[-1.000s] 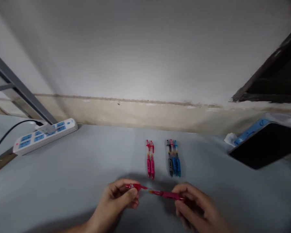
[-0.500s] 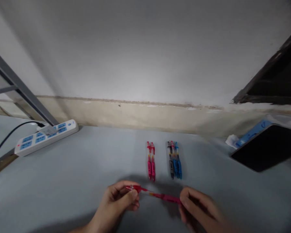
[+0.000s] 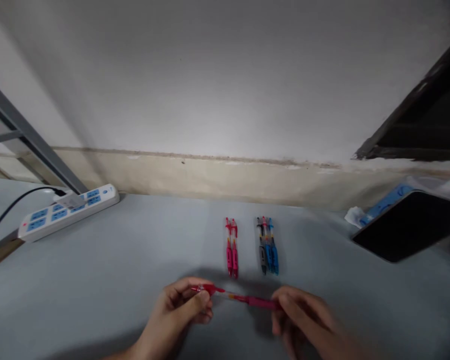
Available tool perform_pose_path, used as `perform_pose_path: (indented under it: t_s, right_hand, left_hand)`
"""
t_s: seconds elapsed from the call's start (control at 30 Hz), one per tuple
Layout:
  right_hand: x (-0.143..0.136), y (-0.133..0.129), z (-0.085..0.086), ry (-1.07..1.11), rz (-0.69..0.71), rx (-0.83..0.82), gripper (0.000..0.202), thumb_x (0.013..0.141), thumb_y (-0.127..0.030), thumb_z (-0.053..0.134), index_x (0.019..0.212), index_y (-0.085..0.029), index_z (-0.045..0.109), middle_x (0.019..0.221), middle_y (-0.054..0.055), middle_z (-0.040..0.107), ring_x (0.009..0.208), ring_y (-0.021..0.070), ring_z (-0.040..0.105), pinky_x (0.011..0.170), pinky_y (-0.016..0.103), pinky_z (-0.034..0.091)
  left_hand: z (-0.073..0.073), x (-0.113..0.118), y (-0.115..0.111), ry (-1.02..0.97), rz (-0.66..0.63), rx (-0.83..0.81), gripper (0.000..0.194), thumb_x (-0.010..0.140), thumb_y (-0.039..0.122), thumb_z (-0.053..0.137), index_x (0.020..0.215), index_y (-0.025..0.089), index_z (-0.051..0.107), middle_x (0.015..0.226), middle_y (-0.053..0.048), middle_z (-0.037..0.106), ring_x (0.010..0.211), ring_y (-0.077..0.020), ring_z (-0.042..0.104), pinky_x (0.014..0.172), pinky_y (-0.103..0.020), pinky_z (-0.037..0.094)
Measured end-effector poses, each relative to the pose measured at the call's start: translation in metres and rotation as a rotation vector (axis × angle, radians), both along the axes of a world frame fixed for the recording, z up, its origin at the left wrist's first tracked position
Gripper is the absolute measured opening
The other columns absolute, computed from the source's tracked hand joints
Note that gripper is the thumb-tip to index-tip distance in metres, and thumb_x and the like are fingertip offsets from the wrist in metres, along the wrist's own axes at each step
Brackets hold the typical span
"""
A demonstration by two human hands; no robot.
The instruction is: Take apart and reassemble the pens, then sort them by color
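Between finger and thumb, my left hand (image 3: 183,310) pinches the clip end of a red pen (image 3: 260,302). My right hand (image 3: 303,320) grips the tip end of the same pen, at the pink grip section. The pen lies almost level across the gap between both hands, a clear stretch and yellow refill part showing in its middle. Whether its two parts fully meet is too blurred to tell. Just beyond the hands, two red pens (image 3: 232,250) lie side by side on the table. To their right is a group of three pens (image 3: 268,247), one dark grey and two with blue grips.
A white power strip (image 3: 69,212) with a plugged-in adapter and black cable lies at the left. On the right, a black-screened tablet or phone (image 3: 412,227) leans near a blue packet (image 3: 388,202) and white tissue (image 3: 355,216). A wall (image 3: 210,180) bounds the grey table at the back.
My right hand has moved slightly left, bringing the pink-grip part in line with the clip part in my left hand. The visible gap between them has closed up.
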State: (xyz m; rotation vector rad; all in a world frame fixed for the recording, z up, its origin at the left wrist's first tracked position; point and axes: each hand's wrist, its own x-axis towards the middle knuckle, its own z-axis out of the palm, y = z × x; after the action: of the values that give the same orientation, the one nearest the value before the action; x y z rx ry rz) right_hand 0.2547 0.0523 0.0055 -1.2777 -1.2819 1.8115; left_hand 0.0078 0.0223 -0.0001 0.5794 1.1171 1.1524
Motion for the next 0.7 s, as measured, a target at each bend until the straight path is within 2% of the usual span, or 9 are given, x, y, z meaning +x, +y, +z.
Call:
perform_pose_path:
  t_s: [0.07,0.2,0.33,0.47,0.7]
  right_hand:
    - [0.000,-0.001,-0.001,-0.002,0.024,0.008,0.045,0.089,-0.059,0.057,0.073,-0.017,0.059,0.060,-0.002,0.061,0.040,0.0058,0.053,0.039,0.016,0.038]
    - [0.000,-0.002,-0.001,0.087,-0.025,0.041,0.041,0.082,-0.059,0.068,0.093,-0.020,0.061,0.071,-0.003,0.065,0.043,0.0062,0.057,0.038,0.015,0.039]
    - [-0.003,-0.004,0.001,0.086,0.013,-0.037,0.040,0.090,-0.053,0.059,0.073,-0.017,0.057,0.058,-0.004,0.061,0.038,0.0046,0.054,0.037,0.014,0.036]
    - [-0.003,-0.004,0.005,0.157,-0.078,-0.022,0.025,0.083,-0.039,0.073,0.080,-0.020,0.057,0.062,-0.005,0.064,0.044,0.0068,0.057,0.042,0.016,0.039]
    - [0.005,-0.005,0.010,0.253,-0.180,-0.067,0.020,0.083,-0.033,0.069,0.073,-0.021,0.057,0.060,-0.003,0.065,0.047,0.0093,0.055,0.047,0.020,0.039]
  left_hand:
    - [-0.001,0.000,-0.001,0.000,-0.003,0.006,0.026,0.064,0.038,0.089,0.079,0.019,0.080,0.062,0.000,0.071,0.056,-0.0100,0.062,0.054,-0.018,0.049]
    - [-0.001,-0.001,-0.001,-0.023,0.006,0.010,0.024,0.066,0.036,0.089,0.079,0.019,0.079,0.061,0.000,0.071,0.055,-0.0098,0.062,0.053,-0.018,0.048]
    - [-0.001,-0.001,-0.001,-0.019,-0.006,0.018,0.023,0.069,0.035,0.087,0.079,0.017,0.078,0.061,0.000,0.070,0.055,-0.0093,0.062,0.053,-0.017,0.047]
    - [0.000,-0.001,-0.002,-0.045,0.018,0.021,0.021,0.071,0.034,0.085,0.077,0.018,0.075,0.060,0.002,0.067,0.053,-0.0080,0.060,0.051,-0.016,0.045]
    - [0.000,-0.003,-0.001,-0.015,0.054,0.092,0.021,0.075,0.035,0.082,0.075,0.017,0.071,0.057,0.002,0.065,0.050,-0.0078,0.057,0.047,-0.016,0.041]
